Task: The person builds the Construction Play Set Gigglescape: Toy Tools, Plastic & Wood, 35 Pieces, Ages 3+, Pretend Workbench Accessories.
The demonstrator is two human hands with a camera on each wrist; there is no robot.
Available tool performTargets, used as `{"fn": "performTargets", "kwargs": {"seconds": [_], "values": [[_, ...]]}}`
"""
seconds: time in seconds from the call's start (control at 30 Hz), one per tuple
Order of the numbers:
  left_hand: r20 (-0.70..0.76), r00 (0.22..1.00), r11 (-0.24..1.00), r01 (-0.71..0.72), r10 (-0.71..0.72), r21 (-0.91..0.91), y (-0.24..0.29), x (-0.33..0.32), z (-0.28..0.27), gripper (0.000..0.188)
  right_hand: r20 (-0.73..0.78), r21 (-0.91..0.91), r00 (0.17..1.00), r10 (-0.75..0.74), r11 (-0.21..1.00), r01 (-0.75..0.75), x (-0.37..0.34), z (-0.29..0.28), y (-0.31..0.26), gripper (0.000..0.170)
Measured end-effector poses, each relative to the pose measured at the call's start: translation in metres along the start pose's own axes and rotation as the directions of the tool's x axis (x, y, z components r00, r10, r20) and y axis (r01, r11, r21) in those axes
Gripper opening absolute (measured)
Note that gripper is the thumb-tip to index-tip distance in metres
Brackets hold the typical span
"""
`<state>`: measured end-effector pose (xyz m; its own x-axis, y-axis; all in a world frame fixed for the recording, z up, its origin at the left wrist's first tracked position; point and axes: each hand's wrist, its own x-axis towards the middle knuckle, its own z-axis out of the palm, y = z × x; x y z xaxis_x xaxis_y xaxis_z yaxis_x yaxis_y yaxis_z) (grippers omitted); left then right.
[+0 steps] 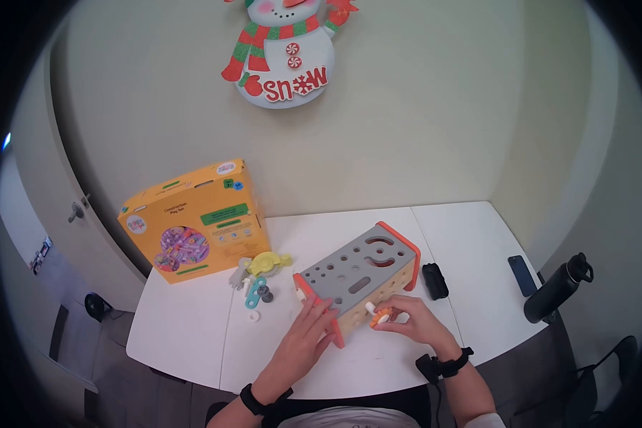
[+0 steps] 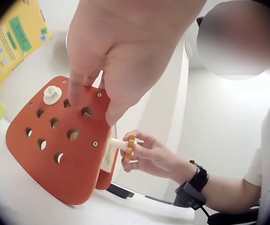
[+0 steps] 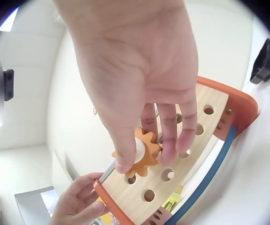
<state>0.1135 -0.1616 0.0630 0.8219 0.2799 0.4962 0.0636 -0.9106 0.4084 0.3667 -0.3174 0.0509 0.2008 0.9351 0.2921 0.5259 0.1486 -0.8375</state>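
It would serve best to keep the bolt (image 2: 119, 144) square to the holed wooden side (image 3: 151, 184) of the box (image 1: 360, 260), with the box steady. The right hand (image 1: 415, 321) pinches the gear (image 3: 149, 152) close by that side; the left hand (image 1: 307, 339) rests, fingers loosely spread, on the box's red end (image 2: 64, 144).

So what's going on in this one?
A person at a table is working on a toy bench. Their right hand pinches an orange gear on a white peg, held at the wooden side; whether the peg is in a hole isn't clear. The left hand rests on the bench's red end, which has a white knob on it. Loose toy parts lie near the yellow carton.
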Motion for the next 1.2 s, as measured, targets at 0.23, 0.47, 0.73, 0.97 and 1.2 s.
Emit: {"fn": "performTargets", "kwargs": {"seconds": [0.23, 0.47, 0.73, 0.97, 1.2], "values": [[-0.013, 1.0, 1.0, 0.013, -0.013, -0.006, -0.001, -0.008, -0.002, 0.053, -0.224, -0.103, 0.974, -0.023, 0.995, 0.0, 0.004, 0.02, -0.001, 0.052], [-0.041, 0.998, 0.998, 0.041, -0.043, -0.049, 0.001, -0.012, -0.003, 0.05, -0.231, -0.071, 0.972, 0.046, 0.995, -0.064, 0.009, 0.021, 0.001, 0.053], [-0.032, 0.999, 0.994, 0.04, -0.043, -0.1, -0.01, -0.023, -0.01, 0.047, -0.091, -0.143, 0.996, -0.019, 0.99, 0.005, 0.005, 0.024, -0.017, 0.046], [0.003, 0.997, 0.985, 0.081, -0.082, -0.153, -0.01, -0.02, -0.029, 0.045, -0.078, -0.103, 0.997, 0.029, 0.994, -0.037, 0.003, 0.013, -0.028, 0.034], [-0.061, 0.912, 0.913, 0.407, -0.405, 0.013, -0.053, -0.029, -0.078, 0.038, -0.069, -0.101, 0.997, 0.022, 0.994, -0.029, 0.002, 0.008, -0.033, 0.027]]}}
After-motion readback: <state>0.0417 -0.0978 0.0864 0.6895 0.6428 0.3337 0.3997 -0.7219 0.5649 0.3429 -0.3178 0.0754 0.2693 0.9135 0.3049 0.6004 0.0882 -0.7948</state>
